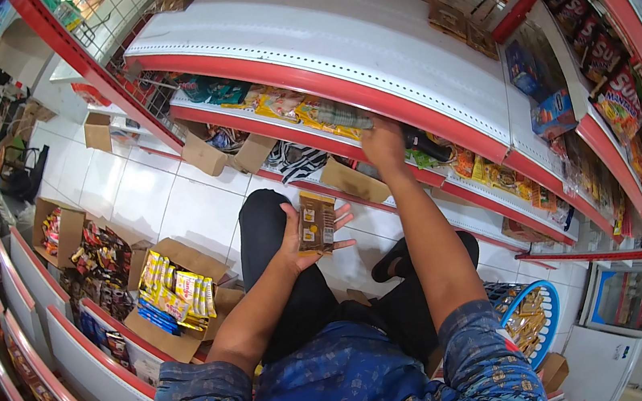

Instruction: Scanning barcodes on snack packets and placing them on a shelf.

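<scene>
A flat brown snack packet with a yellow edge (316, 223) lies in my left hand (296, 234), held between the thumb and the fingers behind it. My right hand (381, 141) reaches to the lower shelf under the wide white top shelf (296, 15), its fingertips partly hidden by the red shelf edge. Just left of those fingers are a greenish bundle (336, 114) and yellow snack packets (284, 103). A dark bottle-shaped object (428, 144) lies close to the right of the hand. Whether the right hand grips anything is not clear.
Open cardboard boxes (178, 341) with yellow packets (178, 292) stand at the left beside more shelves (97, 345). A blue-rimmed basket of packets (554, 306) is at the right. Under the shelf are a brown carton (355, 179) and a black-and-white striped bag (297, 161).
</scene>
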{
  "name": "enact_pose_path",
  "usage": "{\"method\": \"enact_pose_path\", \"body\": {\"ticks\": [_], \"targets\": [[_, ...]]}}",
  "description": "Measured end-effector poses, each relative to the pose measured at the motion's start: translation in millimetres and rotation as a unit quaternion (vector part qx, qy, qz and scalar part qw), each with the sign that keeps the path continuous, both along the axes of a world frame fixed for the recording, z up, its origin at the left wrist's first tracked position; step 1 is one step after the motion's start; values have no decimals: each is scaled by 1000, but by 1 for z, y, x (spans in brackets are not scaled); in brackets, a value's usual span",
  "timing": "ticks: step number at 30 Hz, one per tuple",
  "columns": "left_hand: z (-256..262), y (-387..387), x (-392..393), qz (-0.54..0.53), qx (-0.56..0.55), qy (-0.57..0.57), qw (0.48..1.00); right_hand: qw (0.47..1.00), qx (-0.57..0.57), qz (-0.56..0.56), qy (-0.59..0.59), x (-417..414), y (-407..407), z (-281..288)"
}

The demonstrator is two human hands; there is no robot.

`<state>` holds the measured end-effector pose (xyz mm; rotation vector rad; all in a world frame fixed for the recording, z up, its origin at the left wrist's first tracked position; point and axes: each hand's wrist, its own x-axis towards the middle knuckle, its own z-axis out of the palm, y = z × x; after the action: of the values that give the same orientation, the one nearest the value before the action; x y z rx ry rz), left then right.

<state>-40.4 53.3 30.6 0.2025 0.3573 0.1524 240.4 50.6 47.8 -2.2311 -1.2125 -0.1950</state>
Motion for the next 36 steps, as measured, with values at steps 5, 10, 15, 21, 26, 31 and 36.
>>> {"method": "enact_pose_path", "body": {"ticks": [5, 10, 15, 21, 26, 31, 36], "targets": [[-11, 9, -1, 38, 10, 5, 999, 973, -149, -157, -74, 47, -67, -13], [-5, 4, 8, 51, 59, 42, 996, 957, -256, -112, -86, 71, -97, -28], [-15, -6, 17, 69, 49, 64, 994, 968, -239, -66, -20, 85, -114, -25], [-25, -7, 7, 63, 105, 84, 989, 944, 40, 23, 326, -27, -164, 14], [-24, -9, 9, 74, 128, 109, 983, 822, 81, 77, 558, -130, -228, -14], [-15, -14, 10, 52, 147, 149, 976, 902, 79, 56, 420, -178, -224, 4], [-21, -15, 9, 51, 158, 166, 972, 903, 61, 62, 421, -183, -220, -4]]}}
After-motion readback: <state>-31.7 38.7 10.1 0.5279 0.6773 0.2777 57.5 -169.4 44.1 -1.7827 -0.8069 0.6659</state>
